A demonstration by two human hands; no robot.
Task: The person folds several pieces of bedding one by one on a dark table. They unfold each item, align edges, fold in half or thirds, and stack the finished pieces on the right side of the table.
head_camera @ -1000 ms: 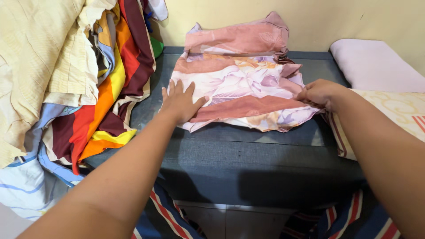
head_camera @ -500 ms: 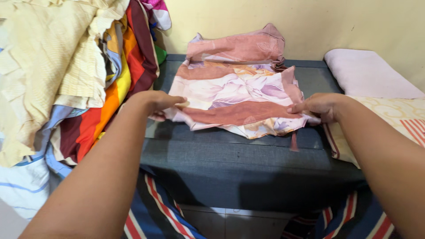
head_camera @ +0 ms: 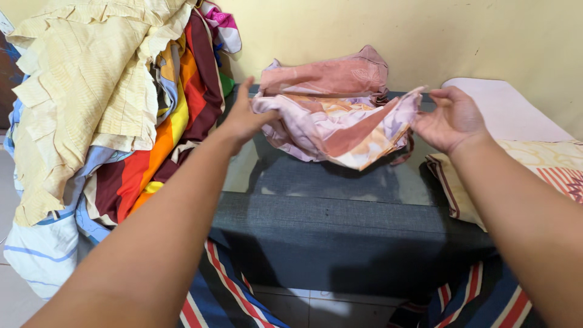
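Both hands have lifted since the earlier frames, so the near edge of the pink floral cloth (head_camera: 340,124) is now up off the dark bench (head_camera: 340,212) instead of lying flat. Left hand (head_camera: 243,118) is pinched on the cloth's left corner, thumb over the fabric. Right hand (head_camera: 452,118) holds the right corner at the fingertips, with the palm turned up and the rest of the hand loose. Between the hands the cloth sags in a bunched swag, its far part resting on the bench against the yellow wall (head_camera: 425,36).

Progress-wise I'd say it's mid-fold: one layer looks doubled over already, but nothing is squared off or flattened yet.

Left of the left hand there's a big heap of laundry (head_camera: 109,121), seemingly unsorted. Right of the right hand sit a couple of flat folded pieces (head_camera: 522,164), with a pale pillow (head_camera: 510,112) beyond them.
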